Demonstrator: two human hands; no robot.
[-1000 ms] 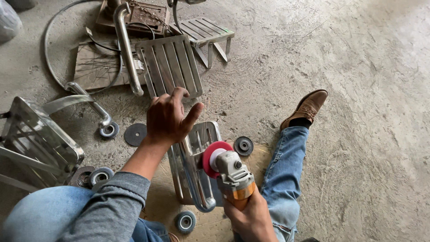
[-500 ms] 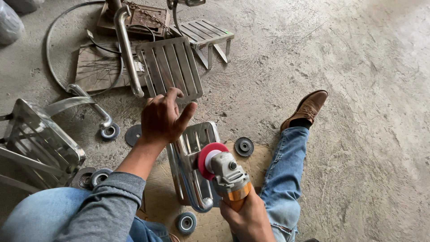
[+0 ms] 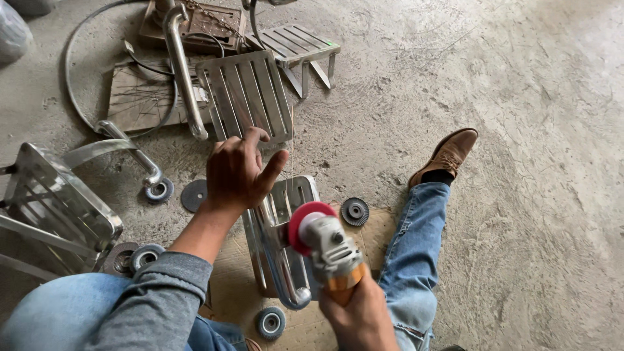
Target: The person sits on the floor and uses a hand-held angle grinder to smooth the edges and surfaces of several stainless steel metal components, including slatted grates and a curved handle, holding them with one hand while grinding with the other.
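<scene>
I am sitting on the concrete floor [image 3: 520, 162] with my right hand [image 3: 361, 317] wrapped tight around the orange grip of an angle grinder [image 3: 328, 250], its red disc guard tipped over the slatted steel panel [image 3: 281, 244] that lies on a sheet of cardboard [image 3: 237, 286] between my legs. My left hand [image 3: 235, 170] hovers above the far end of that panel, fingers spread and loose, thumb out, holding nothing and not quite touching the metal as far as I can tell. The panel's slats look bright and its curved tube along the near edge shines, so I judge a good part of the surface is already worked, though I cannot tell which spots are left; the disc sits over the panel's right side, and whether it bears on the steel is hidden by the guard. A spare flap disc [image 3: 355, 211] lies just beside the panel on the right, a flat grey disc [image 3: 193, 195] on the left, and a small caster wheel [image 3: 269, 322] near the cardboard's near edge. Farther off, a second slatted panel [image 3: 246, 96] and a bent steel tube [image 3: 184, 71] rest towards the far left of the floor, and another frame [image 3: 55, 205] stands at my left, all apart from the piece in hand.
</scene>
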